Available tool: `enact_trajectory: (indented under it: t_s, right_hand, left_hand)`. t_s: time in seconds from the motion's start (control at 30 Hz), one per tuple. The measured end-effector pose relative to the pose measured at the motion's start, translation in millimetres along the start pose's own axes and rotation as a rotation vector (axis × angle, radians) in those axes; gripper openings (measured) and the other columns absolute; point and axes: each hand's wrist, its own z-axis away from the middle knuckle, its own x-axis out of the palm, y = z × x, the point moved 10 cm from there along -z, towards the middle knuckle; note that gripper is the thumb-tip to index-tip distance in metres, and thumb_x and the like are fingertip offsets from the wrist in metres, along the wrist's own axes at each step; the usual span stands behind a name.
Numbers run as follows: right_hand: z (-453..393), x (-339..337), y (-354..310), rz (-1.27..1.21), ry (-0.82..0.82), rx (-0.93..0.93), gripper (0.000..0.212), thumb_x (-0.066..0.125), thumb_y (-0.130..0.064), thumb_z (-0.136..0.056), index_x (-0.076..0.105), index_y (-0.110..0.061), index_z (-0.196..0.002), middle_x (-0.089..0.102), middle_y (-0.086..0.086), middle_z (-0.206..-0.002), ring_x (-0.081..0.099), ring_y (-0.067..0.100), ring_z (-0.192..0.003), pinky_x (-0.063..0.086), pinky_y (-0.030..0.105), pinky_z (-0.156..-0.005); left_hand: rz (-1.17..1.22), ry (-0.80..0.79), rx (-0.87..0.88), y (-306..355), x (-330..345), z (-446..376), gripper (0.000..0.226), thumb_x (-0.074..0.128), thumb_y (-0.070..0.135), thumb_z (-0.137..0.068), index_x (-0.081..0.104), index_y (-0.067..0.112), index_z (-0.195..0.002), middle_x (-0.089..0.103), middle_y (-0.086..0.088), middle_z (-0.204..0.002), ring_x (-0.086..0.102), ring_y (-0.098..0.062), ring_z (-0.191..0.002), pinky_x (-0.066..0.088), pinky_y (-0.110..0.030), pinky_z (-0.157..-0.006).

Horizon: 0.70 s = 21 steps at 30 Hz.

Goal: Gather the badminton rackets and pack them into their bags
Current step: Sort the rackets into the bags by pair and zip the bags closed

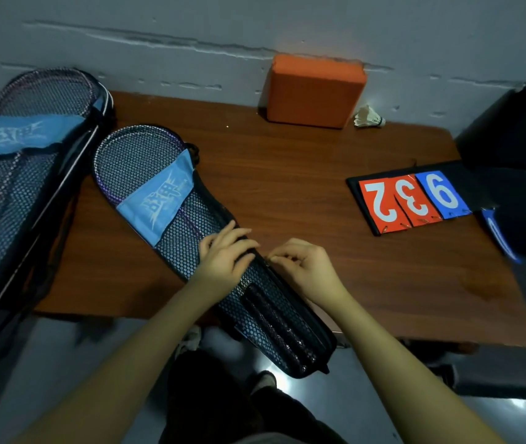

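While a mesh racket bag (172,225) lies slantwise across the wooden table (319,200), its head end far and left and its handle end hanging past the near edge, a person works at its right-hand seam. The left hand (223,257) rests flat on the bag's narrow middle, fingers straight and pressing the mesh down. The right hand (303,267) sits just beside it at the bag's edge, fingertips pinched together on something small there; it looks like a zip pull, but it is too small and dim to make out for certain. Dark racket handles (284,331) show through the mesh near the bag's lower end, and a purple frame shows faintly under the blue logo patch; how many rackets are inside cannot be told. A second mesh bag (21,174) with rackets inside lies at the far left, partly off the table and cut off by the picture's edge. An orange block (316,91) stands against the far wall, with a shuttlecock (368,116) just right of it. A flip scoreboard (412,200) lies flat on the right, its right end hidden under a dark object (517,174) whose nature is unclear.
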Motion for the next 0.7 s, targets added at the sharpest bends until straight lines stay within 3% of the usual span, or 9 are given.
enact_trajectory:
  t_s: [0.13,0.33,0.53,0.7]
  right_hand:
    - [2,0,-2,-0.004,-0.014,-0.03,0.011,0.064,-0.01,-0.086,0.074,-0.014,-0.085,0.067,-0.001,-0.082,0.06,0.006,-0.077,0.045,0.015,-0.07]
    - [19,-36,21,0.044,0.025,0.014,0.01,0.065,-0.008,-0.085,0.074,-0.012,-0.083,0.065,-0.008,-0.08,0.06,0.001,-0.077,0.047,0.018,-0.072]
    - [59,-74,59,0.154,0.106,0.098,0.008,0.065,-0.014,-0.085,0.073,-0.017,-0.082,0.062,-0.008,-0.078,0.061,0.012,-0.077,0.051,0.04,-0.069]
    - [90,-84,72,0.227,0.146,0.097,0.007,0.065,-0.014,-0.083,0.072,-0.015,-0.081,0.049,-0.019,-0.066,0.049,0.004,-0.066,0.046,0.032,-0.059]
  left_hand:
    - [0.034,0.056,-0.072,-3,-4,0,0.014,0.051,0.024,-0.094,0.062,0.022,-0.1,0.055,0.008,-0.119,0.031,-0.014,-0.135,0.01,-0.035,-0.105]
    - [0.034,0.098,-0.13,1,-6,-34,0.014,0.052,0.027,-0.093,0.064,0.022,-0.099,0.059,0.007,-0.109,0.049,-0.014,-0.113,0.021,-0.04,-0.109]
    - [-0.004,0.16,-0.208,5,17,-59,0.015,0.054,0.027,-0.092,0.066,0.02,-0.097,0.059,0.004,-0.106,0.056,-0.017,-0.097,0.029,-0.041,-0.104]
    - [-0.028,0.184,-0.253,7,28,-66,0.016,0.054,0.025,-0.092,0.066,0.015,-0.097,0.059,-0.001,-0.109,0.058,-0.022,-0.09,0.038,-0.045,-0.099]
